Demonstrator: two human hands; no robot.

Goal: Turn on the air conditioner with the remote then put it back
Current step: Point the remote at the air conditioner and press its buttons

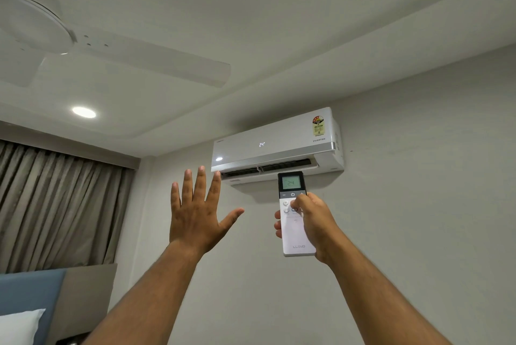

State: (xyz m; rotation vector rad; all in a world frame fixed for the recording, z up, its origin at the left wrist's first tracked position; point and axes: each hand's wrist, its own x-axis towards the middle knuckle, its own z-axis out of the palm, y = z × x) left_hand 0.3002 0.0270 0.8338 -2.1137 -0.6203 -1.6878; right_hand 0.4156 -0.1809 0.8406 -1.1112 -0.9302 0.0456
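Right hand (314, 223) grip closed around the remote (294, 221), held upright and raised toward the wall; thumb on the buttons just below the power key, fingertips wrapping its left edge. Remote screen reads 24. Left hand (195, 213) empty, palm away, fingers spread wide, raised beside the remote but apart from it. Low left: blue headboard (30, 291) and a white pillow (19, 325). Behind the hands, the air conditioner (276, 141) is mounted high on the wall, front panel showing 24, louvre open at the bottom. Curtain (61, 205) hangs left of it. Ceiling fan (50, 29) and a lit downlight (83, 112) overhead.
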